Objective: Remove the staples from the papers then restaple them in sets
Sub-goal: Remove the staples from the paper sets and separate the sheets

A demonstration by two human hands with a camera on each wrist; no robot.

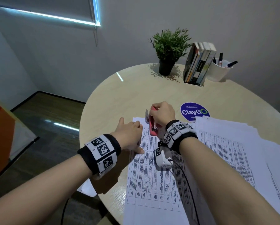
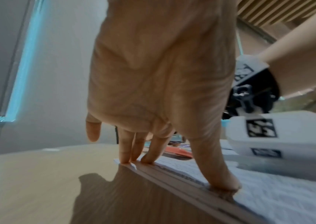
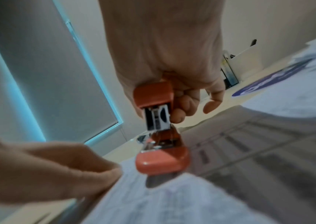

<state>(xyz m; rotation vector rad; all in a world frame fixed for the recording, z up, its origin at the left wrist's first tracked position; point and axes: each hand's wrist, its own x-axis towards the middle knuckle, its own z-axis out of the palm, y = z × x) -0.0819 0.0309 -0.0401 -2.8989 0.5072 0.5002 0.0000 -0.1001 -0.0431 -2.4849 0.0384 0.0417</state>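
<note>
A set of printed papers (image 1: 154, 181) with tables lies on the round wooden table (image 1: 119, 95) in front of me. My left hand (image 1: 129, 135) presses down on the papers' left edge (image 2: 182, 168) with straight fingers (image 2: 210, 166). My right hand (image 1: 162, 114) grips the top arm of a salmon-red stapler (image 1: 153, 125) at the papers' far left corner. In the right wrist view the stapler (image 3: 160, 159) stands opened, its base on the paper and its top arm raised inside my fist.
A loose spread of more printed sheets (image 1: 233, 143) covers the table's right side, partly over a round blue sticker (image 1: 193, 111). At the back stand a potted plant (image 1: 168, 51), a row of books (image 1: 199, 62) and a white pen cup (image 1: 220, 70).
</note>
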